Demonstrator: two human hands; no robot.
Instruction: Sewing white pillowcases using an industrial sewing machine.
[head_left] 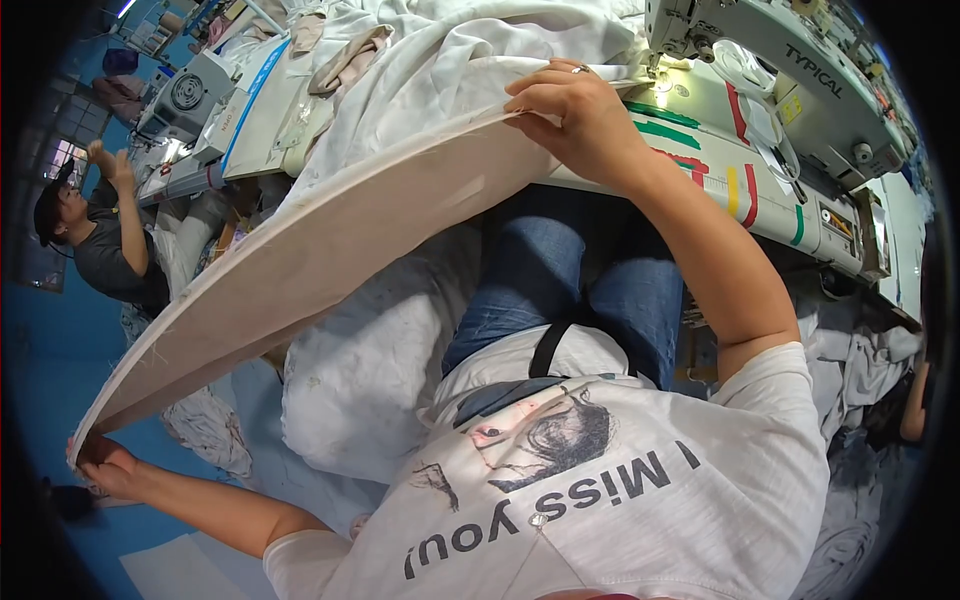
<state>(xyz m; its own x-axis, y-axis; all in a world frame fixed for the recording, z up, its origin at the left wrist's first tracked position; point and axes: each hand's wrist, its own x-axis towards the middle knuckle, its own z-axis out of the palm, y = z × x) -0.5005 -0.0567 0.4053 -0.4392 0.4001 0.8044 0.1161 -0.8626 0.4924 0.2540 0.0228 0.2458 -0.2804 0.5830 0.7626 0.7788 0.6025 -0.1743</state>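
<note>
A pale fabric panel point(345, 240) spans left hand point(110, 468) to right hand point(583, 112) near the sewing machine point(765, 60), the fingers point(540, 93) of both gripping its edge.

L hand point(108, 468) grips the near-left end of a long pale cloth panel point(330, 265); R hand point(580, 110), w/ a ring on one finger, pinches its far-right end just by the sewing machine point(800, 75) — edge pulled fairly straight betw. the two. White fabric point(430, 80) lies heaped beyond, on the far side. Coloured tape strips point(668, 135) mark the worktable on the right. Co-worker point(105, 250) in dark cap, far left, hands raised — white bundle point(355, 365) below the panel.
</note>
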